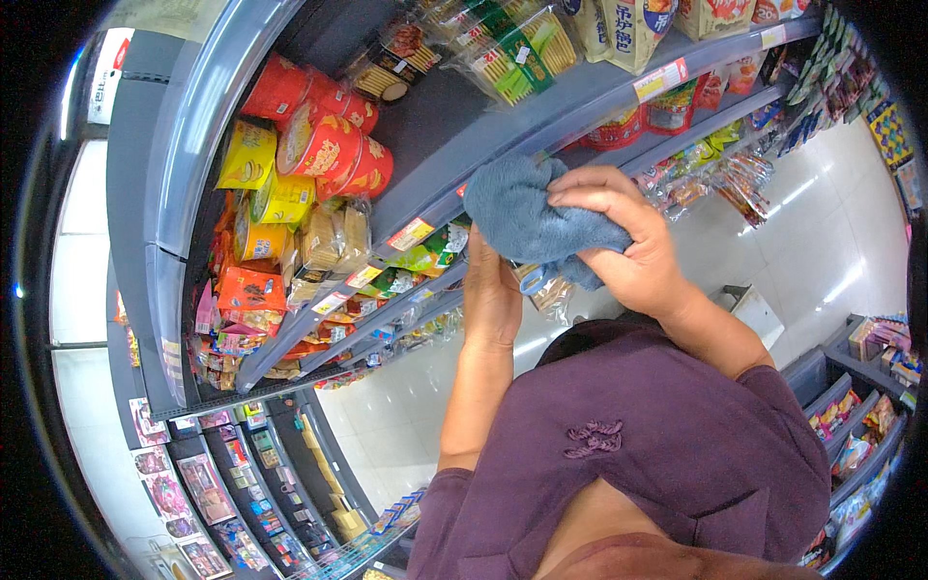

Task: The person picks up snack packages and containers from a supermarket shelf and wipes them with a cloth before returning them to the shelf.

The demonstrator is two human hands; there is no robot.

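Note:
A bunched blue-grey cloth is gripped by my right hand, its fingers over the top and the thumb beneath. The cloth is at the front edge of a grey shelf. Just left of it, my left hand is raised upright with the fingertips against the cloth's lower edge; the rest of its fingers are hidden. Below the cloth, a clear-wrapped package shows partly between the hands. Whether my left hand holds it, I cannot tell.
Red snack tubs, yellow tubs and wrapped biscuits crowd the shelf's left end. Packs of sticks stand further back. Price tags line the edge. Hanging packets jut out at right, above the tiled floor.

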